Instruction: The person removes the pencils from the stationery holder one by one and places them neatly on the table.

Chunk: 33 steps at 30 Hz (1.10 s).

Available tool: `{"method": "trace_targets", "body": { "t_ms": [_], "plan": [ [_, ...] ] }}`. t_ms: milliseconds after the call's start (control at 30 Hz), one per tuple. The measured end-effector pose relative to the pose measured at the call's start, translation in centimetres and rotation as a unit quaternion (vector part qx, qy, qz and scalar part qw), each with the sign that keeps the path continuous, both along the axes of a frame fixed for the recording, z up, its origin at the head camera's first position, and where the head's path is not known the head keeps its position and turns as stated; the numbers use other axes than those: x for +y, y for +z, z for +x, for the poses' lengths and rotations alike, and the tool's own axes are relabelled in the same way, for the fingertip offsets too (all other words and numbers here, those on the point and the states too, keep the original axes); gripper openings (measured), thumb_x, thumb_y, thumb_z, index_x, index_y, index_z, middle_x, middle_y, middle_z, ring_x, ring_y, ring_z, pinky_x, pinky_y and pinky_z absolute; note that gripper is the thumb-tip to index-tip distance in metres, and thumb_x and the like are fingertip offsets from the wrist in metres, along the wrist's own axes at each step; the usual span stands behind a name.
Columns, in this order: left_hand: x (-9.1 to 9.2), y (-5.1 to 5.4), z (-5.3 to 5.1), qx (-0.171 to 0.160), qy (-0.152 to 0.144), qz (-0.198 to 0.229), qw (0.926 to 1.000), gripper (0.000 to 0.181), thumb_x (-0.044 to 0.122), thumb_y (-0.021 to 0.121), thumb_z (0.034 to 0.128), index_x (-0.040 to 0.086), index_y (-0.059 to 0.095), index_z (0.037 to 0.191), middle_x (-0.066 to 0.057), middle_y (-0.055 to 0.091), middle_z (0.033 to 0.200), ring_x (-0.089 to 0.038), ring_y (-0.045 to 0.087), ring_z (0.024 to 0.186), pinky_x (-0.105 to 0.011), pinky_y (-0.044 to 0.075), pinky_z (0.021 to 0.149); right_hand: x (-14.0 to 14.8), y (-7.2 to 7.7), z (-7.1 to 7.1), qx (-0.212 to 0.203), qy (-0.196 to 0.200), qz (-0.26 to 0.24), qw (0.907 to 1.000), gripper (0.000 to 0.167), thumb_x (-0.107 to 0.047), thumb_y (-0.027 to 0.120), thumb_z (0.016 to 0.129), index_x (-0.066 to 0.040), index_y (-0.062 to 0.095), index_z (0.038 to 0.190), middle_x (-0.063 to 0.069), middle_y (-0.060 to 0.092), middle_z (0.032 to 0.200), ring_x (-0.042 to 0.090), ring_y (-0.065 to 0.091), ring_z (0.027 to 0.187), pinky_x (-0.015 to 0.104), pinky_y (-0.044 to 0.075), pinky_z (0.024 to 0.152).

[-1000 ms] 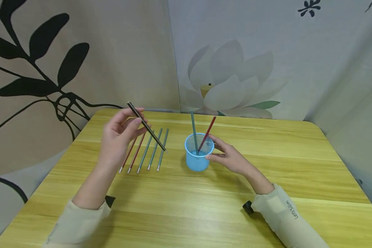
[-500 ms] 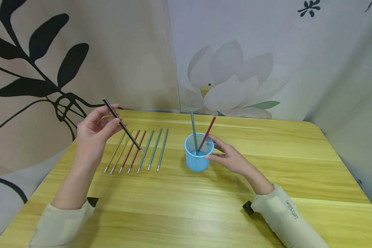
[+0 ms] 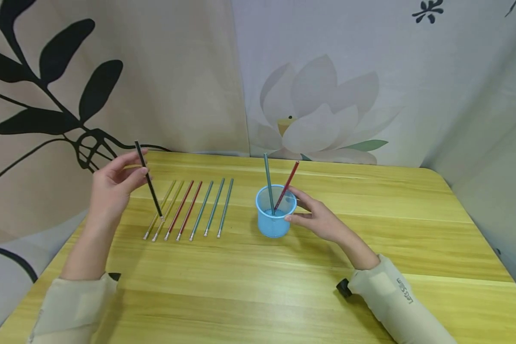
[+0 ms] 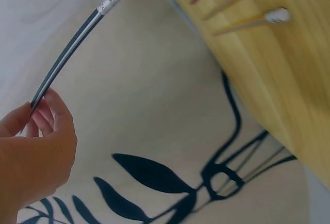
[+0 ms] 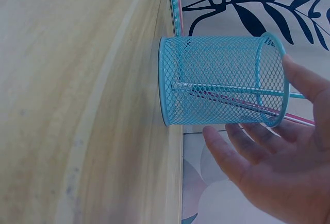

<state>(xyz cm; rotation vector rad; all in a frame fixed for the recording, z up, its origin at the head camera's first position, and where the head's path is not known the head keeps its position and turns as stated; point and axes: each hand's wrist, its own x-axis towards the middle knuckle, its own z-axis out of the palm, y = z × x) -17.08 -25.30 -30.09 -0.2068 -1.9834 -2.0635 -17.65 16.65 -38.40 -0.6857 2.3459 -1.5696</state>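
Observation:
My left hand (image 3: 113,184) pinches a black pencil (image 3: 149,186) between thumb and fingers, above the left part of the table. Its eraser end points down, over the two yellow pencils (image 3: 169,209) in the head view. The left wrist view shows the silver ferrule and pale eraser of this black pencil (image 4: 69,51). My right hand (image 3: 318,222) holds a blue mesh pen holder (image 3: 273,227) near its rim, thumb on one side and fingers on the other. Inside the holder lean a teal pencil (image 3: 268,177) and a red pencil (image 3: 289,180). The holder stands upright on the table.
To the right of the yellow pencils lie two red pencils (image 3: 179,209) and three teal pencils (image 3: 215,207), in one row with erasers towards me. The wooden table (image 3: 249,291) ends at a patterned curtain (image 3: 189,86) behind.
My left hand has moved left with the black pencil, from over the red and teal pencils to over the yellow ones. The pencil now stands steeper. My right hand and the pen holder stay put.

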Motion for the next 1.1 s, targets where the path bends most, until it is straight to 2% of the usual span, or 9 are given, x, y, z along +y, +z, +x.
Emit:
{"method": "trace_targets", "body": {
  "t_ms": [133, 267, 367, 500, 733, 867, 967, 1033, 1100],
  "plan": [
    [-1.1, -0.9, -0.7, -0.03, 0.04, -0.075, 0.9959, 0.032, 0.001, 0.064, 0.0951, 0.013, 0.067, 0.125, 0.013, 0.067, 0.106, 0.002, 0.065, 0.087, -0.009, 0.059, 0.076, 0.1, 0.0, 0.0, 0.001, -0.002, 0.002, 1.0, 0.073, -0.017, 0.066, 0.097, -0.011, 0.025, 0.158, 0.018, 0.036, 0.159, 0.042, 0.034, 0.147, 0.055, 0.047, 0.11],
    [-2.2, -1.9, -1.5, -0.056, 0.087, -0.176, 0.979, 0.036, 0.006, 0.062, 0.0975, 0.009, 0.061, 0.134, 0.019, 0.062, 0.102, 0.006, 0.062, 0.086, -0.007, 0.057, 0.075, 0.1, 0.0, 0.0, 0.001, -0.002, 0.001, 1.0, 0.074, -0.017, 0.066, 0.097, -0.011, 0.025, 0.158, 0.018, 0.036, 0.159, 0.042, 0.033, 0.147, 0.055, 0.047, 0.11],
    [-2.8, -2.7, -2.3, -0.071, 0.103, -0.215, 0.9686, 0.04, 0.007, 0.061, 0.0984, 0.003, 0.056, 0.138, 0.023, 0.059, 0.101, 0.009, 0.061, 0.085, -0.006, 0.056, 0.075, 0.1, 0.0, 0.0, 0.002, -0.001, -0.001, 1.0, 0.073, -0.016, 0.066, 0.097, -0.009, 0.025, 0.158, 0.018, 0.036, 0.159, 0.042, 0.034, 0.147, 0.055, 0.047, 0.11],
    [-3.5, -3.6, -3.0, -0.087, 0.103, -0.227, 0.9645, 0.04, 0.007, 0.06, 0.0987, -0.001, 0.054, 0.138, 0.025, 0.058, 0.1, 0.012, 0.06, 0.084, -0.005, 0.056, 0.074, 0.1, 0.0, 0.0, 0.002, -0.001, -0.004, 1.0, 0.074, -0.015, 0.066, 0.097, -0.007, 0.025, 0.158, 0.018, 0.036, 0.159, 0.043, 0.034, 0.146, 0.055, 0.048, 0.109],
    [-4.4, -4.9, -4.0, -0.111, 0.106, -0.282, 0.9472, 0.041, 0.014, 0.059, 0.1007, -0.003, 0.053, 0.137, 0.026, 0.055, 0.096, 0.014, 0.058, 0.081, -0.005, 0.056, 0.073, 0.1, -0.1, 0.0, 0.002, -0.002, -0.005, 1.0, 0.073, -0.014, 0.065, 0.097, -0.007, 0.024, 0.158, 0.019, 0.035, 0.159, 0.043, 0.035, 0.146, 0.055, 0.048, 0.109],
    [-4.7, -5.4, -4.5, -0.124, 0.104, -0.301, 0.94, 0.04, 0.014, 0.058, 0.1008, -0.003, 0.054, 0.137, 0.024, 0.054, 0.096, 0.015, 0.056, 0.08, -0.006, 0.057, 0.073, 0.1, -0.2, -0.1, 0.003, 0.0, -0.006, 1.0, 0.073, -0.014, 0.065, 0.097, -0.007, 0.024, 0.158, 0.02, 0.033, 0.16, 0.043, 0.035, 0.146, 0.054, 0.048, 0.109],
    [-4.9, -5.8, -4.7, -0.133, 0.102, -0.305, 0.9374, 0.04, 0.013, 0.059, 0.1004, -0.003, 0.055, 0.136, 0.023, 0.055, 0.095, 0.016, 0.055, 0.078, -0.006, 0.057, 0.072, 0.0, -0.2, -0.2, 0.004, 0.004, -0.005, 1.0, 0.073, -0.014, 0.065, 0.098, -0.008, 0.024, 0.158, 0.02, 0.034, 0.16, 0.043, 0.035, 0.146, 0.053, 0.049, 0.109],
    [-5.1, -6.2, -5.0, -0.14, 0.102, -0.309, 0.9353, 0.039, 0.013, 0.059, 0.1004, -0.002, 0.056, 0.136, 0.021, 0.056, 0.095, 0.018, 0.055, 0.078, -0.006, 0.057, 0.072, 0.0, -0.2, -0.2, 0.004, 0.004, -0.004, 1.0, 0.073, -0.014, 0.065, 0.098, -0.009, 0.024, 0.158, 0.019, 0.035, 0.159, 0.042, 0.035, 0.146, 0.053, 0.049, 0.109],
    [-5.2, -6.6, -5.3, -0.145, 0.104, -0.318, 0.9313, 0.038, 0.013, 0.059, 0.1006, -0.001, 0.057, 0.136, 0.013, 0.061, 0.1, 0.019, 0.054, 0.077, -0.006, 0.057, 0.071, 0.0, -0.2, -0.2, 0.005, 0.005, -0.004, 1.0, 0.073, -0.015, 0.065, 0.098, -0.009, 0.024, 0.158, 0.019, 0.035, 0.159, 0.042, 0.034, 0.146, 0.054, 0.049, 0.109]
  ]
}}
